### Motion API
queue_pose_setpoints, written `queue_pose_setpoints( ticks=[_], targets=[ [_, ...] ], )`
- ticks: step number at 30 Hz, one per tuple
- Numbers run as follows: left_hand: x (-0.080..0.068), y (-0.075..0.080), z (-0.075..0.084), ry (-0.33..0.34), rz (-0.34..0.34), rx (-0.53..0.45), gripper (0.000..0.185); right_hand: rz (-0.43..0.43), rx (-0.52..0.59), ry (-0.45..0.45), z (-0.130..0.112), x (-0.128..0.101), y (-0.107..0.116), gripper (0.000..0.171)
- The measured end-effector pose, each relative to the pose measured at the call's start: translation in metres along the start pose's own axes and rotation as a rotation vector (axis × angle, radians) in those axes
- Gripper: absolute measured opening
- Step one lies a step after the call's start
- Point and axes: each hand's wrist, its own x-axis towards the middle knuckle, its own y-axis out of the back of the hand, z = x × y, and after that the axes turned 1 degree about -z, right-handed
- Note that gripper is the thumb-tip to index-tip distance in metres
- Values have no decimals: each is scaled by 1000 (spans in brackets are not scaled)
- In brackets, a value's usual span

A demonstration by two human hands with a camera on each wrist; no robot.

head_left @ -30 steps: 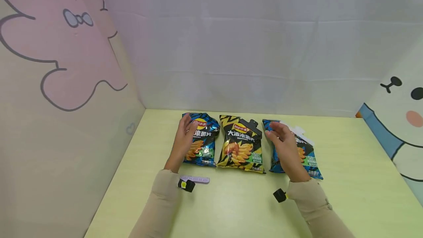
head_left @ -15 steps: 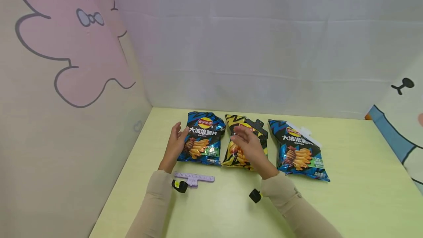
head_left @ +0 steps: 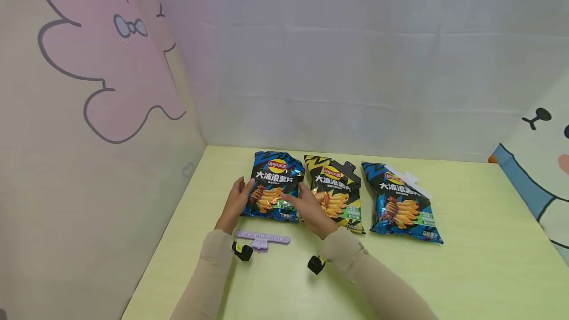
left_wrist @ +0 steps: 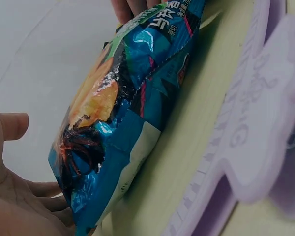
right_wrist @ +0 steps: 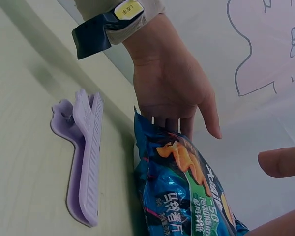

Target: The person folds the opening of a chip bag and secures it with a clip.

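Observation:
Three crisp bags lie in a row on the yellow-green table [head_left: 467,241]. My left hand [head_left: 237,199] sits at the left edge of the left blue bag [head_left: 274,184], its fingers tucked just under that edge and the thumb held off it. In the right wrist view the left hand [right_wrist: 169,83] meets the blue bag [right_wrist: 187,191] the same way. My right hand [head_left: 306,206] touches the bag's lower right corner with straight fingers. A purple sealing clip [head_left: 262,237] lies loose on the table just in front of the bag, between my wrists.
A yellow bag [head_left: 335,191] with a black clip [head_left: 345,168] on its top lies in the middle. Right of it lies a second blue bag [head_left: 402,201] with a white clip [head_left: 408,178]. Walls close the table at the left and the back.
My right hand has moved left, from the right blue bag across the yellow bag to the left blue bag. My left hand has slid off the bag's face to its left edge.

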Motion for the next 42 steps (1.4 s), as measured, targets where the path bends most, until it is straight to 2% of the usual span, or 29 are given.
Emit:
queue_pose_setpoints(
  ticks=[3, 8, 18, 31, 38, 42],
  targets=[
    [1, -1, -2, 6, -5, 24, 78, 22, 5, -29, 2, 4, -5, 89],
    [2, -4, -4, 5, -13, 40, 74, 29, 8, -25, 6, 9, -10, 84],
    [1, -8, -10, -45, -14, 60, 69, 25, 46, -56, 13, 7, -13, 88],
    [-1, -9, -7, -77, 5, 74, 68, 12, 105, 29, 8, 4, -9, 79],
    [-12, -12, -9, -92, 39, 53, 67, 26, 99, 72, 9, -8, -7, 71],
    [-18, -13, -1, -104, 48, 34, 71, 33, 98, 118, 8, -12, -3, 69]
  ],
)
